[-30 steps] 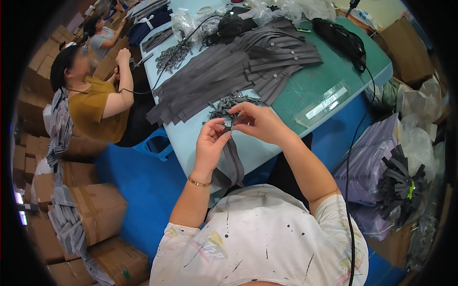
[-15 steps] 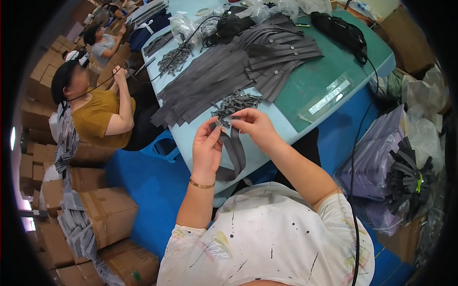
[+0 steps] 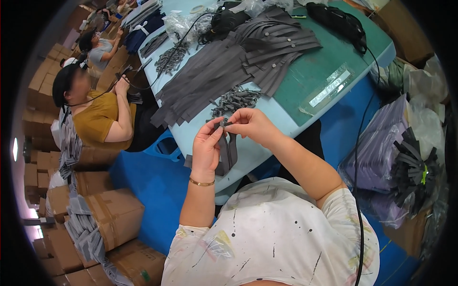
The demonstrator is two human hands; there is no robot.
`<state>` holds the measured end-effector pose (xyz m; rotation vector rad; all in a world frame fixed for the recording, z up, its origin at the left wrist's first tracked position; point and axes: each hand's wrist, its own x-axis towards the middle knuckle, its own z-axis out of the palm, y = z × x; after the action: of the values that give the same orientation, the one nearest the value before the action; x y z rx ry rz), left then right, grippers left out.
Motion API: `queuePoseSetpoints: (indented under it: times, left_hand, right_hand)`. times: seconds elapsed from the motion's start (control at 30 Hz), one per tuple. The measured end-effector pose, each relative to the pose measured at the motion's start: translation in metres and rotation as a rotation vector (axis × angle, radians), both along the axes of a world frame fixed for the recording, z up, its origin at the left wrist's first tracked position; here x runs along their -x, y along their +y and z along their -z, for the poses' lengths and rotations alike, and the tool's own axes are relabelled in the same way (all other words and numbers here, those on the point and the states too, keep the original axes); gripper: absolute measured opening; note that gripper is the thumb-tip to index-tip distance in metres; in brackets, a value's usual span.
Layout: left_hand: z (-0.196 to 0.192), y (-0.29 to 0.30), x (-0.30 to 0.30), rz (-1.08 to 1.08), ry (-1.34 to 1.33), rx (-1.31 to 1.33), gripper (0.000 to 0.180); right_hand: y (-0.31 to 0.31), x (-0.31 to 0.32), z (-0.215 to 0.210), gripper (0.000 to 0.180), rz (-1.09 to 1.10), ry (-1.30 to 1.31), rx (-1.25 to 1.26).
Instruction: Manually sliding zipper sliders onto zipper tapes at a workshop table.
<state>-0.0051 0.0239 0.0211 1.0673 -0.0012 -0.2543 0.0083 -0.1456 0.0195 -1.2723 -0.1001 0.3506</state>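
A dark grey fabric strap (image 3: 229, 155) hangs in a loop below my fingers, at the near edge of the table. My left hand (image 3: 207, 143) is closed on it, thumb and fingers pinched together. My right hand (image 3: 253, 127) pinches close beside the left fingertips, at the strap's upper end. A small metallic piece shows between the two sets of fingertips, too small to make out. Just beyond my hands lies a pile of short grey fabric loops with metal fittings (image 3: 235, 101). Many long grey straps (image 3: 205, 76) are spread side by side across the table.
A green mat (image 3: 315, 86) covers the table's right part, with a black pouch (image 3: 338, 25) on it. A second heap of loops (image 3: 171, 59) lies farther left. At left sits a person in a mustard shirt (image 3: 102, 121); cardboard boxes (image 3: 117, 217) stand nearby. A black cable (image 3: 358, 190) runs along my right.
My fingertips have come closer together at the strap's end. The hanging loop has narrowed, and a strap end now sticks out left of my left wrist.
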Motion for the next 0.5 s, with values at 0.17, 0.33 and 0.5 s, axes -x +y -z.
queuePoseSetpoints:
  times: [0.17,0.33,0.5]
  left_hand:
    - [0.001,-0.002,0.000,0.032,-0.231,-0.329,0.022]
    - [-0.006,-0.005,0.004,0.054,-0.371,-0.578,0.021]
    - [-0.001,-0.008,0.008,0.041,-0.326,-0.494,0.023]
  right_hand:
    - [-0.009,-0.003,0.008,0.016,-0.067,0.063,0.016]
    - [-0.013,-0.003,0.013,0.021,-0.078,0.086,0.116]
    - [-0.010,0.007,0.019,0.023,-0.012,-0.020,-0.087]
